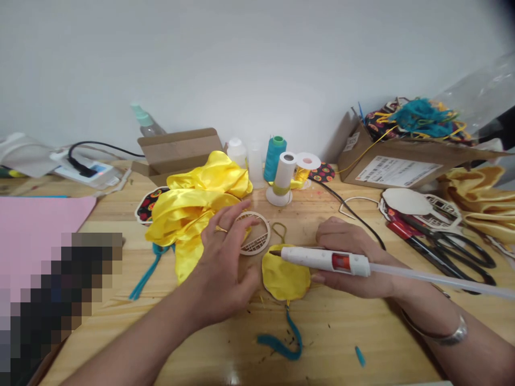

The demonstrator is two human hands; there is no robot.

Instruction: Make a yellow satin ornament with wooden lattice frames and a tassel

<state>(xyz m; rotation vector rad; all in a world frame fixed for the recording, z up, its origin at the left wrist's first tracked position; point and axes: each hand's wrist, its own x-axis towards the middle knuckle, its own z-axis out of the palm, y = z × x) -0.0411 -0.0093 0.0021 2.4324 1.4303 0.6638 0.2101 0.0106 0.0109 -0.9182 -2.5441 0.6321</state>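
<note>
My right hand (350,241) is wrapped round a white hot glue gun (306,257), with a long clear glue stick (434,281) running out of its rear. Its dark nozzle points left, over the upper edge of a round yellow satin pouch (285,279). From the pouch, an olive cord loop (279,231) rises at the top and a teal tassel (289,348) trails below. My left hand (229,257) has its fingers spread, the fingertips over the left edge of a round wooden lattice piece (257,236); whether they touch it I cannot tell. The thumb stays apart from it.
Yellow satin cloth (193,203) is heaped beside my left hand. Thread spools (276,161) stand along the wall. Black-handled scissors (462,252) lie at right, below a cardboard box (394,161) full of trimmings. A black cable (354,201) crosses behind my right hand.
</note>
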